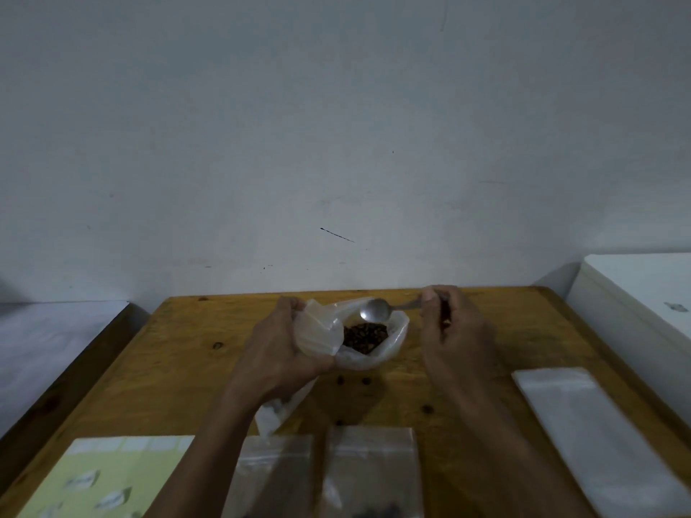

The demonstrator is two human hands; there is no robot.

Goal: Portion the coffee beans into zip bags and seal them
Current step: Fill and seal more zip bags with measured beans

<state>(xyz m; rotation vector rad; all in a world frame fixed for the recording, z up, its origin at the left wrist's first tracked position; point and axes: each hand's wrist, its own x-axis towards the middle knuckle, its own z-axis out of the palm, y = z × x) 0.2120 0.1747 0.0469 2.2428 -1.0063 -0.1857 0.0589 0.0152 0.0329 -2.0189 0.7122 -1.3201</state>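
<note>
Nearest, below both wrists, two zip bags (370, 472) lie flat, awaiting filling. Above them the left hand (288, 345) grips the white plastic bag (389, 349), folding its rim back to expose the coffee beans (364, 336). Just right, the right hand (448, 330) pinches a metal spoon (375, 310), its bowl poised over the beans for scooping.

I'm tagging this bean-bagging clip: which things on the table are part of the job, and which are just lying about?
Part of the job:
- spoon
- bag of coffee beans
- zip bags
- stack of clear bags

Lying about:
- yellow-green booklet
- white box
</note>
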